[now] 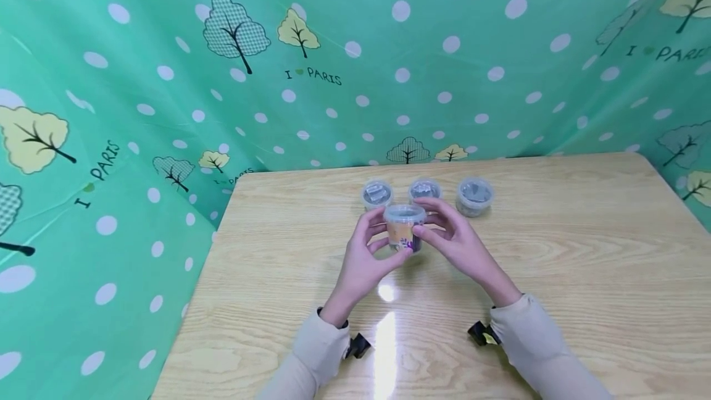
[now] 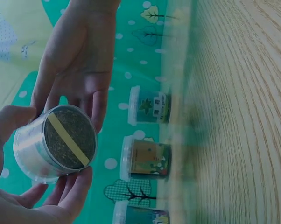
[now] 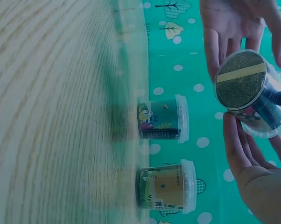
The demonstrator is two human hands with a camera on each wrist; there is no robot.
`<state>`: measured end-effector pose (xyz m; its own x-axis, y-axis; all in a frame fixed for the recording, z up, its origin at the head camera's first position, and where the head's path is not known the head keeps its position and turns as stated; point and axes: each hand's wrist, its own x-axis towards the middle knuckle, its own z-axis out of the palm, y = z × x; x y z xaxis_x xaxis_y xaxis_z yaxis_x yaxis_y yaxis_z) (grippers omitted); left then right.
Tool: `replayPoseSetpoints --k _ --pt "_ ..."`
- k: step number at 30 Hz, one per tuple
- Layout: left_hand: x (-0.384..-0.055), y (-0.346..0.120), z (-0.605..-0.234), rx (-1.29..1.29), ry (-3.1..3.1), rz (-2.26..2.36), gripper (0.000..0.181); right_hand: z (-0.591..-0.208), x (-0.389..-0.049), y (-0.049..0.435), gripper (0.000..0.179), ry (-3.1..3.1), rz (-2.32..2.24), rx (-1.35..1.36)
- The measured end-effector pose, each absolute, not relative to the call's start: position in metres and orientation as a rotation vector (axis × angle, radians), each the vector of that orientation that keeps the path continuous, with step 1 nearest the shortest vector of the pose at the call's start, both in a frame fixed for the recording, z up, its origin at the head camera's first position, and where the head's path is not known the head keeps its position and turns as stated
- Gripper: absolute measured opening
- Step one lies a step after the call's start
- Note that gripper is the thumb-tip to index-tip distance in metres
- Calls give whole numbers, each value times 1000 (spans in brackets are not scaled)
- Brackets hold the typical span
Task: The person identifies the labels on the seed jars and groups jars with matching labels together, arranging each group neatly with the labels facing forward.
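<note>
Between both hands is a clear lidded plastic cup [image 1: 401,231] with an orange and purple label, raised off the table. My left hand [image 1: 363,259] grips its left side, thumb low on the front. From the right, my right hand [image 1: 458,241] pinches the cup, thumb on the label and fingers near the rim. Through the cup's base [image 2: 61,147] the left wrist view shows dark, grainy, soil-like filling crossed by a pale yellow strip. The same strip [image 3: 241,73] appears in the right wrist view.
Three similar lidded cups stand in a row toward the table's back: a left one [image 1: 377,193], a middle one [image 1: 424,188] partly behind the right hand, and a right one [image 1: 474,196]. Behind the wooden table [image 1: 583,252] hangs a green dotted cloth [image 1: 378,36].
</note>
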<state>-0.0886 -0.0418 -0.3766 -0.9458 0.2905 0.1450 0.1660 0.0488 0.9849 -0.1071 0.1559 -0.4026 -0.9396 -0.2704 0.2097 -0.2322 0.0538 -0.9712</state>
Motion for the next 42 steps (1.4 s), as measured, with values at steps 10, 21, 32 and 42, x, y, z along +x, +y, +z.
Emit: replayPoseSetpoints --k 10,21,32,42 --pt "-93 -42 -379 499 2196 2075 70 -402 -109 157 56 2198 -2069 -533" --pt "-95 -41 -379 555 2102 2121 67 -405 -109 161 54 2145 -2023 -477" --pt "-94 -35 -381 540 2081 2165 68 -403 -104 165 58 2250 -1995 -292" --pt "-92 -29 -380 480 2149 2141 68 -402 -103 166 59 2250 -2049 -293"
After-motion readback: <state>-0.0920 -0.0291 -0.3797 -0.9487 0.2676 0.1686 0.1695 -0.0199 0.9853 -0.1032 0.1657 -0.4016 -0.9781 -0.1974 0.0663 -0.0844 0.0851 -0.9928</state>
